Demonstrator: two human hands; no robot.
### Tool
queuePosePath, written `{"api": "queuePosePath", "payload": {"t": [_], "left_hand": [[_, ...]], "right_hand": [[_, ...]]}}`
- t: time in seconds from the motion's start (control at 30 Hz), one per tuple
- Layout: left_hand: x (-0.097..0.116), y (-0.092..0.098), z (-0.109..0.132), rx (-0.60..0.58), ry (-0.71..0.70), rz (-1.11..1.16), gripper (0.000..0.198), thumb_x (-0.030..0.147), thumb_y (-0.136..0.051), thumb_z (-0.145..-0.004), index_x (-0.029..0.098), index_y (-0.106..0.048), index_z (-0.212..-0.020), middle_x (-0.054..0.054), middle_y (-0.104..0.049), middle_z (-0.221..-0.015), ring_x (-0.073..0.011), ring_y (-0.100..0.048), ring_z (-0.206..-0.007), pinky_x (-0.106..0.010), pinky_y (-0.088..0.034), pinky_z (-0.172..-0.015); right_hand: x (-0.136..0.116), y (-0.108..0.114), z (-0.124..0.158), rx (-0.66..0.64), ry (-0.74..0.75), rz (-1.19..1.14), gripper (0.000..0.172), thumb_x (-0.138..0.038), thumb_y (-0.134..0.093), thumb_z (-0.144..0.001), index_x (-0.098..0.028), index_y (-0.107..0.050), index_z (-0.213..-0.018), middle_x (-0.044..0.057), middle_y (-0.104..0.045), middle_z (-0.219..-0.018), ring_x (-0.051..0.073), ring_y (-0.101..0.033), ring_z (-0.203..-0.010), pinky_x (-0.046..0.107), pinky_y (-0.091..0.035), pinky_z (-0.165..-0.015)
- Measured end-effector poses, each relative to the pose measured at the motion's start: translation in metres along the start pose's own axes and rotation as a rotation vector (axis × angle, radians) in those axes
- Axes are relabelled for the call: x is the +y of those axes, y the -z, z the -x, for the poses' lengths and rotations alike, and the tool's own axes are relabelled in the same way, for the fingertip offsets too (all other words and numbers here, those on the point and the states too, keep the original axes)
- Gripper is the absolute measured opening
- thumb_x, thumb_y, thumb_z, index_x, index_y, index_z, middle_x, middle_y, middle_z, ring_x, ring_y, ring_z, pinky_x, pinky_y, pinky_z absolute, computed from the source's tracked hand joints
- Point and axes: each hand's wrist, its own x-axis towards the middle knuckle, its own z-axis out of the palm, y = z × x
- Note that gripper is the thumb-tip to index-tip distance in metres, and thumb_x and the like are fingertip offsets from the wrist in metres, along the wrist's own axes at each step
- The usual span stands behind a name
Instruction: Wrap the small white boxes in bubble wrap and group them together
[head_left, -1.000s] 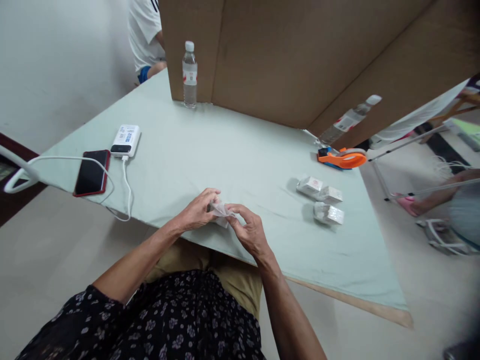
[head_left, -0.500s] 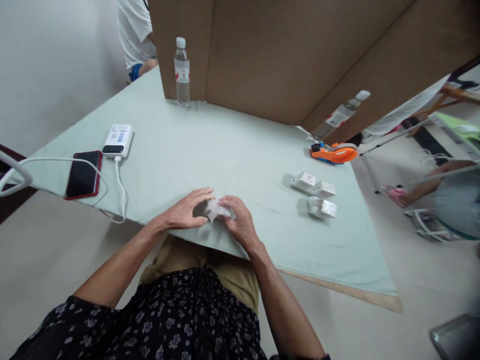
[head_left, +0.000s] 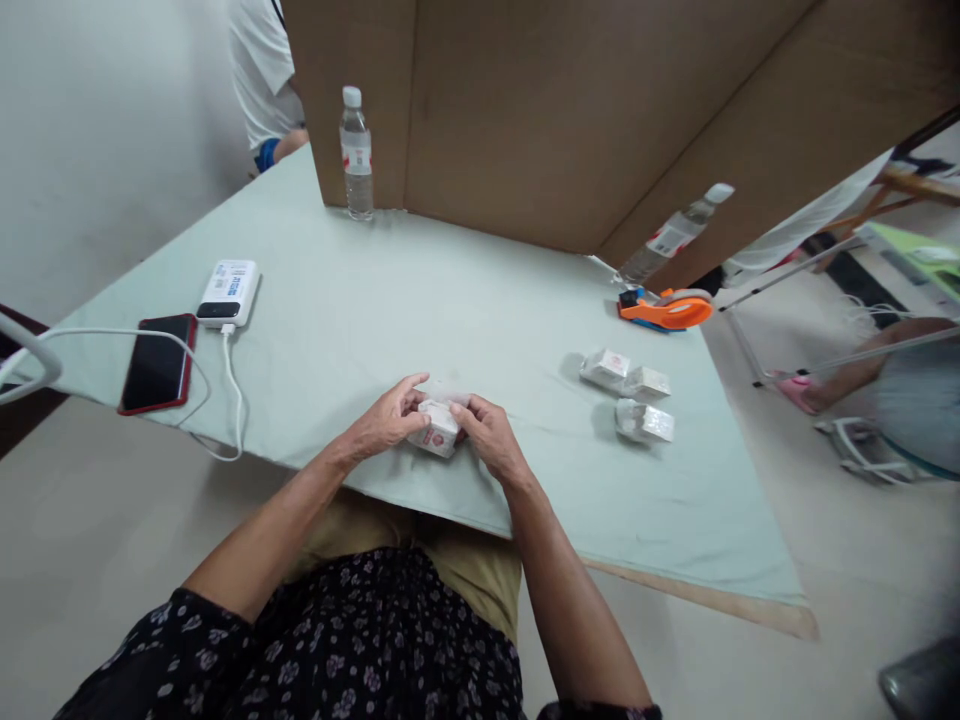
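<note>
A small white box in clear plastic wrap is between my two hands near the front edge of the table, its red mark facing me. My left hand grips its left side, with the thumb on top and the index finger raised. On the right, my right hand pinches the wrap at the box's upper right corner. Three similar wrapped boxes sit to the right: one at the back, one touching it, and one nearer me.
An orange tape dispenser and a water bottle stand at the right. Another bottle is by the cardboard panel. A phone and a cabled power bank lie left. A person is behind.
The wrapped box has turned between my hands, so its marked face now shows. My left hand has closed onto it. The view has shifted slightly.
</note>
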Motion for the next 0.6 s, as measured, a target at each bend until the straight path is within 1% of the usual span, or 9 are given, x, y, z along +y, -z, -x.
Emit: {"api": "queuePosePath", "payload": {"t": [0.1,0.2,0.3,0.4,0.5,0.6], "left_hand": [[0.001,-0.004,-0.001,0.011,0.006,0.013,0.082,0.029,-0.061,-0.077,0.009,-0.029,-0.15,-0.015,-0.064,-0.117,-0.0244,-0.064,-0.109,-0.039,-0.05,-0.096],[0.0,-0.005,-0.002,0.015,0.003,0.012,0.081,0.032,-0.059,-0.079,0.01,-0.028,-0.15,-0.014,-0.064,-0.116,-0.0239,-0.063,-0.108,-0.038,-0.05,-0.095],[-0.001,-0.005,-0.003,-0.005,-0.017,0.012,0.077,0.031,-0.059,-0.08,0.012,-0.03,-0.149,-0.014,-0.063,-0.119,-0.0237,-0.062,-0.109,-0.039,-0.049,-0.096],[-0.003,-0.003,-0.004,-0.015,-0.04,0.024,0.074,0.031,-0.059,-0.082,0.012,-0.032,-0.148,-0.015,-0.062,-0.122,-0.0233,-0.062,-0.11,-0.038,-0.049,-0.096],[-0.004,-0.004,-0.004,-0.001,-0.054,0.022,0.07,0.031,-0.057,-0.085,0.014,-0.033,-0.148,-0.014,-0.062,-0.121,-0.0216,-0.063,-0.105,-0.035,-0.051,-0.091],[-0.007,-0.007,-0.005,0.041,-0.071,-0.027,0.062,0.031,-0.053,-0.088,0.015,-0.037,-0.146,-0.011,-0.063,-0.113,-0.019,-0.063,-0.097,-0.032,-0.052,-0.085]], "right_hand": [[0.001,0.002,-0.001,-0.007,0.028,0.047,0.03,-0.048,-0.062,-0.081,-0.018,-0.064,-0.077,-0.003,-0.059,-0.064,0.012,-0.051,-0.056,0.024,-0.042,-0.053],[-0.002,0.005,-0.009,0.014,0.051,0.067,0.029,-0.046,-0.064,-0.079,-0.017,-0.068,-0.083,-0.001,-0.063,-0.07,0.013,-0.053,-0.062,0.024,-0.042,-0.056],[-0.007,0.007,-0.025,0.064,0.009,0.001,0.034,-0.049,-0.069,-0.073,-0.017,-0.069,-0.086,0.0,-0.065,-0.074,0.013,-0.053,-0.064,0.024,-0.041,-0.056],[-0.014,0.006,-0.042,0.057,-0.036,-0.108,0.035,-0.05,-0.072,-0.068,-0.018,-0.067,-0.081,-0.001,-0.063,-0.068,0.012,-0.051,-0.061,0.024,-0.04,-0.056],[-0.019,0.004,-0.048,0.057,0.029,-0.153,0.028,-0.043,-0.073,-0.065,-0.019,-0.063,-0.074,-0.002,-0.062,-0.067,0.012,-0.053,-0.063,0.026,-0.044,-0.063],[-0.025,0.003,-0.038,0.061,0.124,-0.055,0.02,-0.038,-0.07,-0.07,-0.02,-0.062,-0.075,-0.002,-0.063,-0.07,0.013,-0.054,-0.065,0.027,-0.045,-0.065]]}}
